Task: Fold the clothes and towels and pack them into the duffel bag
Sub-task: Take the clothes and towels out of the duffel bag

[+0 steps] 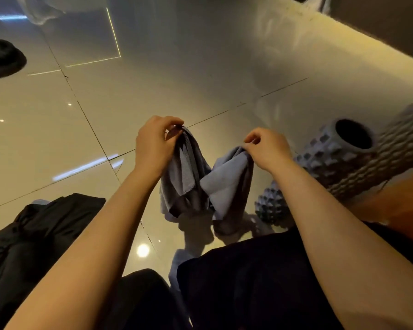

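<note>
A grey-blue towel (200,184) hangs in the air between my two hands, sagging in the middle with its lower folds close to the glossy floor. My left hand (153,146) pinches one upper corner of it. My right hand (267,151) pinches the other corner, a little lower and to the right. A heap of black clothing (34,229) lies on the floor at the lower left. No duffel bag shows in this view.
Grey knobbly foam rollers (339,153) lie at the right, with a smaller spiky roller (270,206) just right of the towel. A black round weight plate (0,58) sits at the far left. A cream wall base (343,39) runs along the back right. My dark-clothed legs (236,287) fill the bottom.
</note>
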A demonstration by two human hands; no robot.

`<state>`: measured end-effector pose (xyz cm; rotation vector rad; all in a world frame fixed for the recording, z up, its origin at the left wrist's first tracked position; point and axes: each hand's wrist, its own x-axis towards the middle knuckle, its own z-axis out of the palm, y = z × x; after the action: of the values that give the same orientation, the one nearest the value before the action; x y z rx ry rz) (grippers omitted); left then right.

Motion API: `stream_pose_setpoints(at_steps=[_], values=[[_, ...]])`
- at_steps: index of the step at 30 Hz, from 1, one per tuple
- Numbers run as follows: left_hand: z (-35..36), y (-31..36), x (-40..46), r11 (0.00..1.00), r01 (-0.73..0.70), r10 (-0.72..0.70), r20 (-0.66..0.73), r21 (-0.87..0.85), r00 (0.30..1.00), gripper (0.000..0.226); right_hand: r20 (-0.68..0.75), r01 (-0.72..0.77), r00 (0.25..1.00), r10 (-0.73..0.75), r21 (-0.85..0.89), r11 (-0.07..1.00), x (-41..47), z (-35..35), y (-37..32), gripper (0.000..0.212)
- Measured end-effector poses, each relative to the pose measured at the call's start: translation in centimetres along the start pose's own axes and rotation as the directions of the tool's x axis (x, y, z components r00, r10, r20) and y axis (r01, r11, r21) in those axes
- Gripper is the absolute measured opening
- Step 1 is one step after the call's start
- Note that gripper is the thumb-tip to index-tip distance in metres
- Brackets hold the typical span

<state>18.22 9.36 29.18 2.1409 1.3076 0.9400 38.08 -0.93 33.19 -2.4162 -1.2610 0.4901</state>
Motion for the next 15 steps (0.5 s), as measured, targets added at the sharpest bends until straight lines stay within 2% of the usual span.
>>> stream_pose_setpoints(at_steps=[2, 4, 6, 11, 14, 15], values=[[1.8, 0.2, 0.3, 0.999, -0.018, 0.015, 0.100, 0.029, 0.995, 0.034, 0.199, -0.062, 0.976, 0.086, -0.121, 0.991, 0.1, 0.1, 0.5, 0.031], [3.2, 0.2, 0.2, 0.998, -0.041, 0.031, 0.175, 0.056, 0.984, 0.041, 0.369, -0.019, 0.925, 0.092, -0.197, 0.980, -0.3, 0.2, 0.2, 0.040], [4.0, 0.2, -0.3, 0.997, -0.043, 0.029, 0.199, 0.065, 0.980, 0.043, 0.425, 0.036, 0.904, 0.053, -0.200, 0.979, -0.7, 0.1, -0.5, 0.043], [3.9, 0.9, -0.1, 0.993, -0.075, 0.065, 0.098, 0.094, 0.993, 0.045, 0.534, 0.069, 0.844, 0.047, -0.194, 0.979, -1.3, 0.1, -1.8, 0.044], [3.3, 2.4, 0.8, 0.998, -0.064, 0.065, 0.039, -0.018, 0.997, 0.035, 0.544, 0.084, 0.838, 0.042, -0.206, 0.975, -1.4, 0.3, -2.5, 0.042], [3.3, 2.7, 0.8, 0.996, -0.063, 0.067, 0.063, -0.064, 0.996, 0.032, 0.538, 0.084, 0.842, 0.046, -0.215, 0.973, -1.4, 0.4, -2.7, 0.041]])
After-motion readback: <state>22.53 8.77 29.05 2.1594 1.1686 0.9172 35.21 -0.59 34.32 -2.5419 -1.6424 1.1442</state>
